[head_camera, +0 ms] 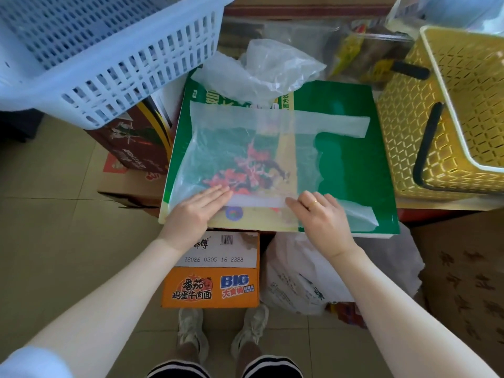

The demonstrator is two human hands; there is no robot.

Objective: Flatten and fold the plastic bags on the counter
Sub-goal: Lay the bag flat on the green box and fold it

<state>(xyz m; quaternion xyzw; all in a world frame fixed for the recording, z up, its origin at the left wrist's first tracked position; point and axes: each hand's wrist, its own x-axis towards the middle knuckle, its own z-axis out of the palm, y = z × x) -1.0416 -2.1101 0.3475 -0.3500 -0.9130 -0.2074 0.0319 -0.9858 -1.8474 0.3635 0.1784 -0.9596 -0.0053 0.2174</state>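
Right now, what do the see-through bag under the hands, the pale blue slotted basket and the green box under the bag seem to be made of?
The see-through bag looks like thin plastic film, slightly frosted: the print below shows through it. The pale blue slotted basket seems to be rigid moulded plastic, matte, with even slots. The green box is probably printed cardboard with a glossy coat, though its sheen leaves that open.

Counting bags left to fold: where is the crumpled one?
The crumpled bag lies at the green box's far edge, between the white basket and yellow basket.
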